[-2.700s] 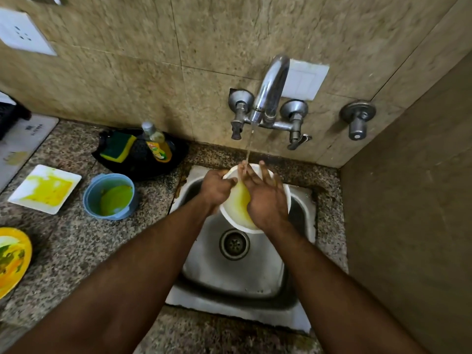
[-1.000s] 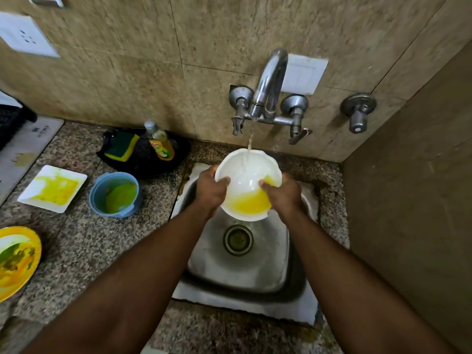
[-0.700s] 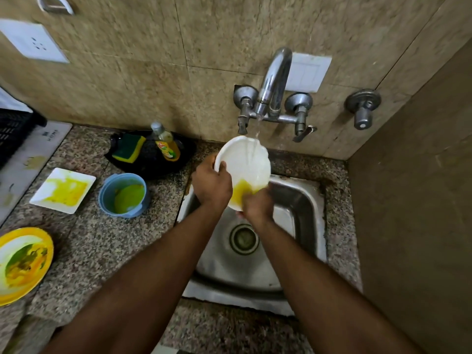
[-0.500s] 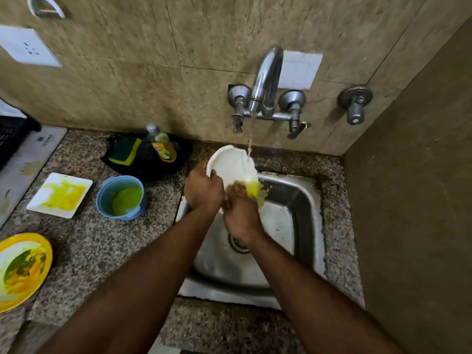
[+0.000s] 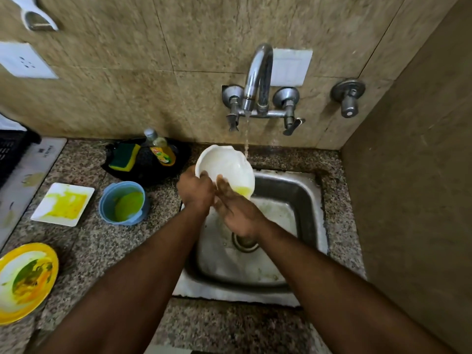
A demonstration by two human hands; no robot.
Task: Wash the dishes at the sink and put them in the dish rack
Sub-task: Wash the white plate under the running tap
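Note:
I hold a white bowl (image 5: 224, 167) tilted over the left back corner of the steel sink (image 5: 286, 190), its mouth turned toward me. My left hand (image 5: 195, 191) grips the bowl's lower left rim. My right hand (image 5: 236, 209) lies with its fingers inside the bowl, on the wet inner wall. Yellow liquid pools at the bowl's lower right edge. A thin stream of water falls from the tap (image 5: 256, 80) just past the bowl's right rim. The black dish rack (image 5: 12, 149) shows only as a corner at the far left.
On the granite counter left of the sink stand a blue cup (image 5: 122, 203) with green residue, a white square plate (image 5: 62, 204) smeared yellow, and a yellow plate (image 5: 24, 279) with food remains. Behind them a black tray holds a sponge (image 5: 124, 157) and a soap bottle (image 5: 159, 148).
The bowl has tilted further and shifted left of the water stream. Most of the yellow liquid has drained out. My right hand went from the rim to rubbing inside the bowl.

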